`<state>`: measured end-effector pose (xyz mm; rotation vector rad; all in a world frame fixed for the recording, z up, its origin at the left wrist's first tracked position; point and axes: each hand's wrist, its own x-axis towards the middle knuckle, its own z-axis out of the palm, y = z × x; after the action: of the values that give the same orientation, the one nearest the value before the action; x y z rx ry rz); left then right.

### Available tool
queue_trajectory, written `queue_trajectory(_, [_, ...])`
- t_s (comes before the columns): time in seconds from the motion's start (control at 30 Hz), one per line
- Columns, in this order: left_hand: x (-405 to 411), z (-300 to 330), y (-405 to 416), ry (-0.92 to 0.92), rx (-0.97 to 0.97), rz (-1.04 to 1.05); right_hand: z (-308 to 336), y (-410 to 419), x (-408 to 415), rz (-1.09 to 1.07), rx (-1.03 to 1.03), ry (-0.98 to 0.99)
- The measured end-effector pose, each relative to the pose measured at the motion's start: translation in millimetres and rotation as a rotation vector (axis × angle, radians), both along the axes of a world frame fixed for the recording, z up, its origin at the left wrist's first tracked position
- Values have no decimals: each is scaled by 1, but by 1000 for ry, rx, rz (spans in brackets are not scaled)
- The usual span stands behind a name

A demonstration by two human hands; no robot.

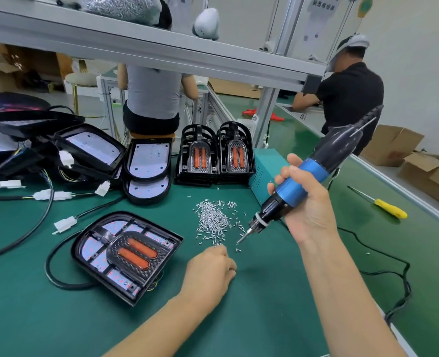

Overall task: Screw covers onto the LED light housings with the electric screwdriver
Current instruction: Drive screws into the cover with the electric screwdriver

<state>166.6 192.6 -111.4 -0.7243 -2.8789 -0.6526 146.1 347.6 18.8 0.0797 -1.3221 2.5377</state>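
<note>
On the left of the green desk (pixel 20 318) the LED light housing (pixel 125 256) lies flat with its cover (pixel 136 251) seated on top but, as far as can be seen, not yet screwed; a knock on its black cable (pixel 59 276) could nudge the cover off its holes. Just right of it the left hand (pixel 210 271) rests knuckles-up at the near edge of the loose screw pile (pixel 214 220), fingers curled under, so whether that grip pinches a screw cannot be told; a fumbled screw could roll away. Farther right, the right hand (pixel 303 202) is wrapped around the electric screwdriver (pixel 298 186), tip angled down near the pile; a tilted bit could slip and scar the lens.
</note>
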Motion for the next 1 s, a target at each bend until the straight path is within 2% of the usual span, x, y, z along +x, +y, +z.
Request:
queue_trajectory(0.1, [8,3,0,52,-35,-31,1,-4,0,-10,33,19])
queue_trajectory(0.17, [18,7,-6,34,78,-60,3,-4,0,5,33,39])
queue_trajectory(0.27, [31,27,-31,-14,508,-31,7,-6,-1,36,0,80])
queue_trajectory(0.4, [19,66,-76,-343,1114,162,15,-25,-2,73,-92,137])
queue_trajectory(0.53, [8,76,-108,-508,1471,257,24,-56,-6,137,-239,178])
queue_trajectory(0.63, [8,70,-120,-570,1571,267,28,-83,-10,182,-332,208])
queue_trajectory(0.73, [9,64,-127,-593,1576,263,30,-106,-14,182,-383,217])
queue_trajectory(1.0, [8,63,-141,-591,1637,229,27,-132,-19,164,-365,213])
